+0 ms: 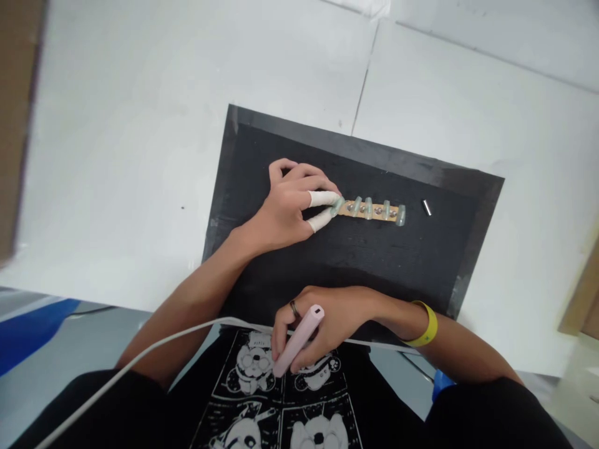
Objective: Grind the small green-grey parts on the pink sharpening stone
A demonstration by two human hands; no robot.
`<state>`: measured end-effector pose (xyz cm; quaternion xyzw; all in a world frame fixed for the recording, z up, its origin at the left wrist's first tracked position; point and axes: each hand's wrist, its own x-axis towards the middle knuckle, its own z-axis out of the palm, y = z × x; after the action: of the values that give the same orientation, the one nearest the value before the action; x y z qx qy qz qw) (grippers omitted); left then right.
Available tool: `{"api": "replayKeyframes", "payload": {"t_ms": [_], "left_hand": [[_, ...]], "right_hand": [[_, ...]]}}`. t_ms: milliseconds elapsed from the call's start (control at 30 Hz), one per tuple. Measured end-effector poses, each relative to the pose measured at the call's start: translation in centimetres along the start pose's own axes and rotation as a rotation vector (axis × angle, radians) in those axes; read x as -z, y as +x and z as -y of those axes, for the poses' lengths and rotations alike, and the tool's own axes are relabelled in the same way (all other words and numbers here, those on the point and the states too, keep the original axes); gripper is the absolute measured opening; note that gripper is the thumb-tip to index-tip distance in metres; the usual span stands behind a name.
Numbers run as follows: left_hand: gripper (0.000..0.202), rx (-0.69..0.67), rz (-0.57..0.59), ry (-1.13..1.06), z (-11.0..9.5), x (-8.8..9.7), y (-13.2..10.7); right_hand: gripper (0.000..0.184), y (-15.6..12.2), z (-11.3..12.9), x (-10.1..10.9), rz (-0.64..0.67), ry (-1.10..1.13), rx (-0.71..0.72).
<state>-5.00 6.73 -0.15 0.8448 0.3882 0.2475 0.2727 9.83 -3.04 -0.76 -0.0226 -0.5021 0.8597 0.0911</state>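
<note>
My left hand (292,202) lies over the black mat, with white covers on the thumb and index finger. Those two fingertips pinch a pale green false nail (336,207) at the left end of a narrow wooden strip (370,210). Several more pale green nails sit across the strip, with shiny round metal pieces between them. Close to my body, at the mat's near edge, my right hand (321,330) is closed around a slim pink pen-shaped device (299,340). A small slot shows in its upper end. The device is held tilted, apart from the strip.
A short silver metal cylinder (426,207) lies to the right of the strip on the black mat (365,262). The mat rests on a white table (131,137). A white cable (154,344) runs across my left forearm and past my lap.
</note>
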Motion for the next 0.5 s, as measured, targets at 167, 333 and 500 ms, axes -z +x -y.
{"api": "replayKeyframes", "payload": {"t_ms": [167,333,500], "left_hand": [[0.011,-0.021,0.043,0.021,0.00,0.30,-0.15],[0.050,-0.035,0.016,0.081,0.10,0.05,-0.36],[0.053,-0.042,-0.039,0.099,0.16,-0.21,-0.57]], "right_hand": [[0.038,0.02,0.18,-0.01,-0.023,0.160,0.019],[0.039,0.17,-0.07,-0.32,-0.021,0.193,0.035],[0.037,0.14,-0.16,-0.29,-0.044,0.180,0.035]]}}
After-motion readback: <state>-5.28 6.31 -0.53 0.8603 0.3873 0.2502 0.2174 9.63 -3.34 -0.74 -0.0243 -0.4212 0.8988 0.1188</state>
